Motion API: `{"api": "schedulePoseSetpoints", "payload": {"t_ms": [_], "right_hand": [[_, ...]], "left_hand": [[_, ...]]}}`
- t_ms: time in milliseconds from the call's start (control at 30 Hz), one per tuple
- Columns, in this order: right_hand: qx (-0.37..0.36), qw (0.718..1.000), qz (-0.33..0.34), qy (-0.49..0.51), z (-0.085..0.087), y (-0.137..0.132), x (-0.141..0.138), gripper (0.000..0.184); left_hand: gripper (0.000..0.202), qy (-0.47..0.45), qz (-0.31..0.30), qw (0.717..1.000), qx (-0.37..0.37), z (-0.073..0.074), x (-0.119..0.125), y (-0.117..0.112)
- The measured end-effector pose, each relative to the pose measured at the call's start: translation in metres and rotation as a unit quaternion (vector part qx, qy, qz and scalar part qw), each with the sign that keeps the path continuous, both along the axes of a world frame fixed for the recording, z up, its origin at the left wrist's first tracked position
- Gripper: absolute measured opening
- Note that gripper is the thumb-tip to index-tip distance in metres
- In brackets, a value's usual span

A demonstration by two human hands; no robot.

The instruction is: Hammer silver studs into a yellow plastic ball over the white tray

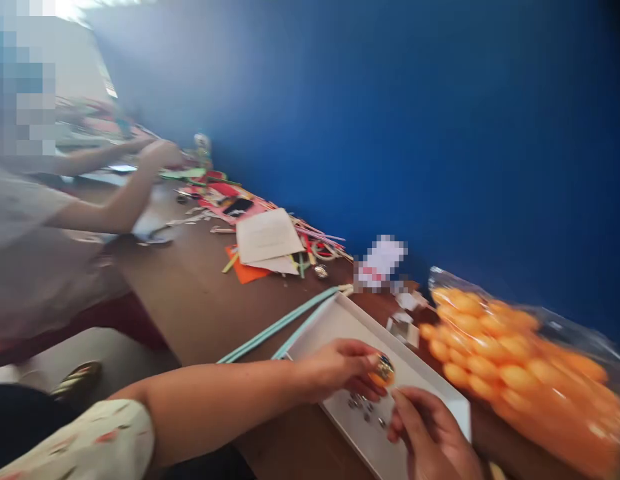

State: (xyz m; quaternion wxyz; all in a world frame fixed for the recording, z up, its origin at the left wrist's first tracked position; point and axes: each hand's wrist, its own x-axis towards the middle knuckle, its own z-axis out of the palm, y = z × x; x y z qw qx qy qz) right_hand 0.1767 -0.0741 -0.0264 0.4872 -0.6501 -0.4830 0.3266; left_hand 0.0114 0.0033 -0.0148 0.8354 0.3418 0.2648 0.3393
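Note:
My left hand (340,368) reaches in over a shallow white box (326,328), its fingers closed round a small orange ball (382,379). Shiny dark and gold bits cover the upper part of that ball. Close beside it, my right hand (433,427) has thumb and forefinger pinched together; whatever is between them is too small to make out. Beneath my hands, several small shiny beads or gems (366,404) lie loose on the box floor.
A clear plastic bag of orange balls (495,347) lies right of the box. Pale blue strips (280,323) stretch out at its left. White papers (269,237) and craft scraps line the blue wall (390,133). Another person's arms (115,193) work at the far left.

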Motion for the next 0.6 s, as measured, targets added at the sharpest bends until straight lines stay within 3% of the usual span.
{"api": "schedulePoseSetpoints", "payload": {"t_ms": [67, 133, 300, 600], "right_hand": [[0.004, 0.994, 0.001, 0.107, 0.006, -0.003, -0.005, 0.028], [0.007, 0.989, 0.015, 0.148, 0.011, -0.001, -0.013, 0.023], [0.019, 0.983, 0.047, 0.177, 0.020, 0.000, -0.024, 0.018], [0.023, 0.983, 0.034, 0.179, 0.022, -0.001, -0.023, 0.017]], "left_hand": [[0.049, 0.000, -0.003, 1.000, -0.001, 0.008, -0.005, -0.001], [0.045, 0.001, -0.003, 1.000, 0.004, 0.013, -0.008, -0.002], [0.042, 0.008, -0.012, 1.000, 0.020, 0.015, -0.009, -0.006], [0.043, 0.032, -0.018, 0.999, 0.031, 0.016, -0.010, -0.005]]}}
